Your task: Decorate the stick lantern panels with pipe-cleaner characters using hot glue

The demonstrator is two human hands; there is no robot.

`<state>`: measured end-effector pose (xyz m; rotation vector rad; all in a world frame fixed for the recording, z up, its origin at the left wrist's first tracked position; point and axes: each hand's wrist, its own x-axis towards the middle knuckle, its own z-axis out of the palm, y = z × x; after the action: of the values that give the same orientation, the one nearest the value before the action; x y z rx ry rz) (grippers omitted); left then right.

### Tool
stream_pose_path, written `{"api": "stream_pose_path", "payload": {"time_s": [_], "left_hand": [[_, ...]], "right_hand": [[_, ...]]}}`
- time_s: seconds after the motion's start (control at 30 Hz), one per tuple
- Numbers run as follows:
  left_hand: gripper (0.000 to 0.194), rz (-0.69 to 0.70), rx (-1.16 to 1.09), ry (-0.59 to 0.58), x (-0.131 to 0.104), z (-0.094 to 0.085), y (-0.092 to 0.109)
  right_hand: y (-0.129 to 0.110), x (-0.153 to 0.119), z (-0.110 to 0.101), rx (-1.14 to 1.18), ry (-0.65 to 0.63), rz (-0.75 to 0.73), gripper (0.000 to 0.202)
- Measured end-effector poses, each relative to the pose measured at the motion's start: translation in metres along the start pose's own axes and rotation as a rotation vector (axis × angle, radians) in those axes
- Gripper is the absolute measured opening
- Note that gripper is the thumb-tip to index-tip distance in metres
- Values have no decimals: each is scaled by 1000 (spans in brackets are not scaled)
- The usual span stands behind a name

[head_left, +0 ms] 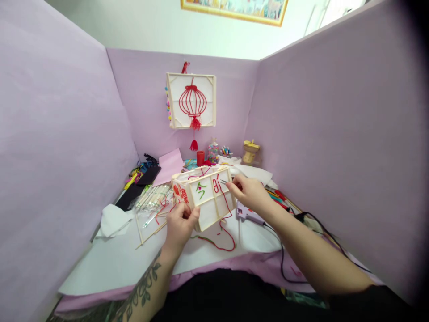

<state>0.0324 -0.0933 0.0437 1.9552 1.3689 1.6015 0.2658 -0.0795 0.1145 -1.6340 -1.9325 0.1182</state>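
Note:
My left hand (pixel 181 220) is closed on the lower left corner of a box-shaped paper lantern (pixel 207 214), holding it tilted above the table. Its wooden-stick frame carries white panels. A green character (pixel 201 191) fills one upper panel, and red yarn strokes (pixel 216 185) mark the panel beside it. From these strokes a red yarn strand (pixel 225 200) hangs down across the front. My right hand (pixel 244 190) pinches thin metal tweezers (pixel 224 182), their tips at the red strokes. Red characters (pixel 182 195) cover the lantern's left side.
A glue gun (pixel 250 213) with a black cord lies right of the lantern. Red and green yarn (pixel 221 247) trails on the white table sheet (pixel 110 264). Wooden sticks (pixel 154 197) lie at left. Behind, a finished-looking lantern (pixel 192 100) hangs above a bead jar (pixel 213 152).

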Motion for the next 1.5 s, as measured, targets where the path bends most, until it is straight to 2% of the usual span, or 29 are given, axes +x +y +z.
{"api": "stream_pose_path", "payload": {"time_s": [0.6,0.77,0.83,0.97,1.07,1.23,1.5], "left_hand": [[38,-4,2,-28,-2,0,-3],[38,-17,17,-19,-2,0,-1],[39,-21,18,-13,-1,0,0],[39,-35,1,-9,-1,0,2],[38,-30,-2,-15,-1,0,1],[38,-20,2,-14,-2,0,-1],[39,-19,19,0,-2,0,0]], "right_hand": [[-5,12,-1,-81,23,9,34],[6,3,-2,135,9,7,31],[12,-5,4,272,69,-20,28],[11,-15,29,436,283,-90,20],[4,-15,46,494,394,-55,14],[-4,-10,59,514,389,1,12],[-9,-7,64,468,397,-2,15]]}}
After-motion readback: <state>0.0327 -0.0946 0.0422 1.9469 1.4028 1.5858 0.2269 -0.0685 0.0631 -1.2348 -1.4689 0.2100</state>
